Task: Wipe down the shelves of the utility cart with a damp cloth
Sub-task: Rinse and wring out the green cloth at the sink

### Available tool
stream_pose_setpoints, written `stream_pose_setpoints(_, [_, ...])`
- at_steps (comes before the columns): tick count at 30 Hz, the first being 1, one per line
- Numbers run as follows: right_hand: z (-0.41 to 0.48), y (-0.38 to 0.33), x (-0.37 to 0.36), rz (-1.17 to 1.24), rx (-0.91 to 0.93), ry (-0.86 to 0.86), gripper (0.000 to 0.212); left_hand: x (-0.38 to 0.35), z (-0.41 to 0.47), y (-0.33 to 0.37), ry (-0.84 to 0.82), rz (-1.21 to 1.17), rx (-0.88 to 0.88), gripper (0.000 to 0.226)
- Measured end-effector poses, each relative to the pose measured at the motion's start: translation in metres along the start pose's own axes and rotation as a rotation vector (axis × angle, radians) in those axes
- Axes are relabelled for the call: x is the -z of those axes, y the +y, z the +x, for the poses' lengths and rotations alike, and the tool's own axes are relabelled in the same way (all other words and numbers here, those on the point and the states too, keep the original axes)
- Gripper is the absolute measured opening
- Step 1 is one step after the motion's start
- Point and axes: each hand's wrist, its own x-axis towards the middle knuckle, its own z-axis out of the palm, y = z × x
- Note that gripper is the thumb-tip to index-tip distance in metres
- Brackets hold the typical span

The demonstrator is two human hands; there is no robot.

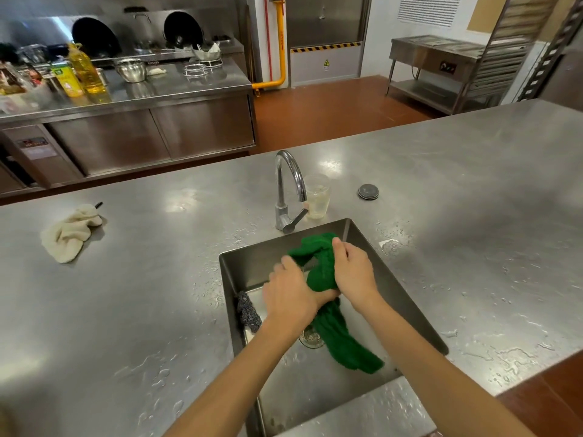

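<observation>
Cloth (342, 345), green, is hanging over sink (249, 266). Left hand (287, 294) is clutching its bunched middle & right hand (355, 272) is gripping the upper part. Prob. soaked, so it's handling soft, floppy, heavyish, dripping. Bunched middle is looking like the best hold.

Head view, apparently standing, facing down over sink (252, 263).

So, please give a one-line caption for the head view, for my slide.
Left hand and right hand grip a green cloth over the steel sink.
</observation>
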Motion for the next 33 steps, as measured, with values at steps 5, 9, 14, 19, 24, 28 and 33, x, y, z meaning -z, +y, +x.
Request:
stream_pose_setpoints(5, [-0.007, -0.013, 0.001, 0.035, -0.085, -0.202, 0.048, 0.000, 0.008, -0.019, 0.007, -0.250, -0.281, 0.147])
stream_pose_setpoints(9, [-0.006, -0.021, 0.006, 0.071, -0.169, -0.285, 0.039, 0.003, 0.015, -0.025, -0.164, -0.561, -0.293, 0.122])
stream_pose_setpoints(14, [0.009, -0.012, 0.016, -0.415, 0.199, -0.314, 0.042, -0.003, 0.014, -0.030, -0.032, -0.583, -0.263, 0.060])
stream_pose_setpoints(19, [0.004, -0.009, 0.023, -0.437, 0.533, -0.198, 0.052, 0.004, 0.025, -0.025, -0.081, -0.525, -0.186, 0.057])
stream_pose_setpoints(24, [-0.016, 0.001, 0.016, -0.921, 0.875, -0.324, 0.101, 0.017, 0.039, -0.018, -0.135, -0.420, -0.346, 0.031])
stream_pose_setpoints(28, [-0.007, 0.003, 0.007, -1.083, 0.879, -0.129, 0.114, 0.022, 0.036, -0.009, -0.231, -0.405, -0.387, 0.020])
stream_pose_setpoints(33, [0.011, -0.004, -0.001, -1.274, 0.838, -0.075, 0.079, 0.017, 0.037, -0.010, -0.248, -0.290, -0.400, 0.026])
